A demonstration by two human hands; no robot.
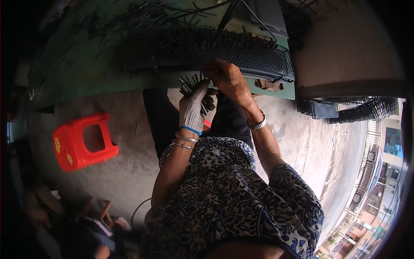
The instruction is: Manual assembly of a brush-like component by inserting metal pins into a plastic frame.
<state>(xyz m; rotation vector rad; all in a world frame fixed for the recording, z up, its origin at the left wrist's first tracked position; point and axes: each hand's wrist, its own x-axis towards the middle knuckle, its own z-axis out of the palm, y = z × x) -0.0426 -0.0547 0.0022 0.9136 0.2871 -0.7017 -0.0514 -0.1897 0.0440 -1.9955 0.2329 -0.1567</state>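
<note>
My left hand [197, 100], in a light knitted glove with the fingertips bare, is closed around a bundle of thin dark strips [186, 83]. The strips fan out above the thumb, and some stick out below the fingers. Just up and to the right, my bare right hand [230, 80] is closed with its fingertips pinched. What sits in the pinch is too dark and small to make out. Beyond both hands lies a long black perforated metal piece [254, 60], with many short dark strips [172, 43] standing along it. My right hand is over its near edge.
The perforated piece lies on a green table [86, 82]. Loose long black strips [146, 19] are heaped at the far side. A red plastic stool [73, 144] is on the floor at left. Black wire racks [362, 113] stand at right. Part of another person [86, 237] shows at lower left.
</note>
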